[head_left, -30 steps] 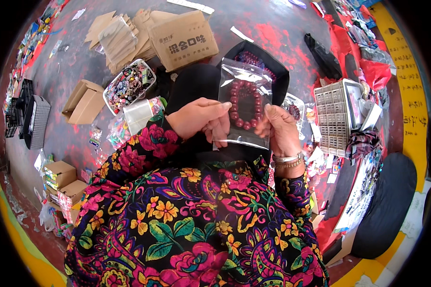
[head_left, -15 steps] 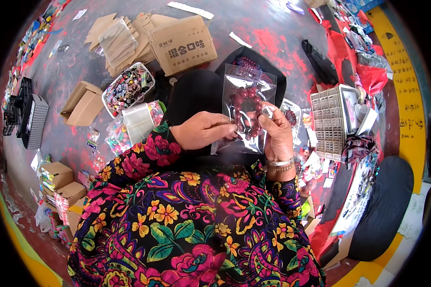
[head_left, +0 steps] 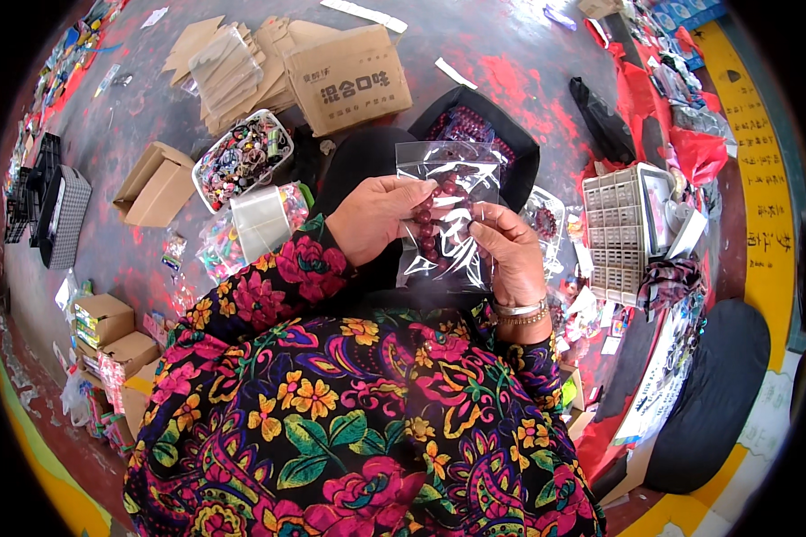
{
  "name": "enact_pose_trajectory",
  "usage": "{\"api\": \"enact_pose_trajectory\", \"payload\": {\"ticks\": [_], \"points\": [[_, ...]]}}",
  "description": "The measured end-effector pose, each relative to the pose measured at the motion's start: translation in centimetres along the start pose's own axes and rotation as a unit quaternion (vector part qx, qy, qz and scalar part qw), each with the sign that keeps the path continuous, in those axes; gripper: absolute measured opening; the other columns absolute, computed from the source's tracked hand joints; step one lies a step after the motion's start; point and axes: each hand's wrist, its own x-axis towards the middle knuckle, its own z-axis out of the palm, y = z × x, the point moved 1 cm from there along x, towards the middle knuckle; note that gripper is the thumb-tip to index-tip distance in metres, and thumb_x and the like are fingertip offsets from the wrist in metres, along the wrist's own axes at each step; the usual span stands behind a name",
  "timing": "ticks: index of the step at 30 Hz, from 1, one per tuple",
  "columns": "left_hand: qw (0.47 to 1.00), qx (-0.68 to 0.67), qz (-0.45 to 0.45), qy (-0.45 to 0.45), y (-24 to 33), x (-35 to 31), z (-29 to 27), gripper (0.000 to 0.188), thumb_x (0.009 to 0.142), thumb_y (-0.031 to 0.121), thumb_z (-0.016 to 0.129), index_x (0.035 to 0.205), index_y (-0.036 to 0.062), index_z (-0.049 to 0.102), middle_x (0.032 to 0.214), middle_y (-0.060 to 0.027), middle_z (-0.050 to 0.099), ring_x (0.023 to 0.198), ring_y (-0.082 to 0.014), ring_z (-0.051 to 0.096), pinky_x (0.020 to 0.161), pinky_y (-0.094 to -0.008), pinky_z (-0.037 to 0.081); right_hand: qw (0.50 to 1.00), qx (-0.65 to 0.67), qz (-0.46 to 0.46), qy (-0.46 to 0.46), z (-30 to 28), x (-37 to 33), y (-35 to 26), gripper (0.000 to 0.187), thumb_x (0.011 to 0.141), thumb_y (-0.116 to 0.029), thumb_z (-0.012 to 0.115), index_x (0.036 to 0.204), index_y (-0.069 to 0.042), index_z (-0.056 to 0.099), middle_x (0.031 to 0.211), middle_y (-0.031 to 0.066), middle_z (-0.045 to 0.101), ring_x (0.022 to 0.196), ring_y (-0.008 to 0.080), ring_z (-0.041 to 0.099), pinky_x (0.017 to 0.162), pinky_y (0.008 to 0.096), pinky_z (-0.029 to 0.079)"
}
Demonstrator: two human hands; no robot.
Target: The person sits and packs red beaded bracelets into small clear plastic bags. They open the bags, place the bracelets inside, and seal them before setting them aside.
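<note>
- While both hands hold up the bag, the bracelet hangs inside it as a loop of round, dark red beads.
- Smooth and glossy, the beads show best at the bag's left side; white glare on the clear, creased film breaks up the rest of the loop.
- At the bag's upper left edge, the left hand has its thumb clamped on the film, the other fingers mostly hidden; whether they also press beads, I cannot tell.
- At the bag's right edge, the right hand pinches the film between thumb and forefinger.
- Between the two sets of fingertips lies the bracelet, its upper beads just beside the left thumb and its left run below that thumb.
- Beyond the bag stands a black bin with purple-red beads; right of the bag, a pale basket.
</note>
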Motion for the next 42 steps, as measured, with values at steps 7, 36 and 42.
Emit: {"api": "enact_pose_trajectory", "payload": {"ticks": [7,36,42], "points": [[0.999,-0.029,0.021,-0.036,-0.8,0.3,-1.1,0.028,0.092,0.019,0.047,0.107,-0.0032,0.055,0.100,-0.0130,0.062,0.096,-0.0229,0.060,0.084,-0.0352,0.047,0.999,-0.043,0.003,-0.003,0.4,0.3,-0.8,0.021,0.081,-0.008,0.063,0.101,-0.002,0.060,0.087,-0.0008,0.062,0.074,0.0054,0.053,0.062,0.0176,0.040],[0.998,-0.025,-0.003,-0.054,-0.5,-0.2,1.4,0.022,0.090,0.016,0.053,0.109,0.0035,0.051,0.094,-0.0021,0.057,0.080,-0.0098,0.056,0.069,-0.0251,0.049,0.998,-0.022,0.056,-0.026,2.1,3.1,-3.5,0.008,0.074,-0.005,0.065,0.081,-0.005,0.063,0.067,-0.0045,0.057,0.052,0.0021,0.047,0.046,0.0164,0.034],[0.999,-0.004,-0.014,-0.053,-1.0,0.6,0.6,0.021,0.089,0.012,0.054,0.108,0.0045,0.054,0.093,-0.0016,0.059,0.081,-0.0098,0.058,0.072,-0.0254,0.048,0.997,-0.042,0.059,-0.026,2.2,3.1,-3.3,0.006,0.074,-0.004,0.065,0.079,-0.006,0.062,0.063,-0.0054,0.055,0.048,0.0012,0.044,0.042,0.0155,0.031]]}}
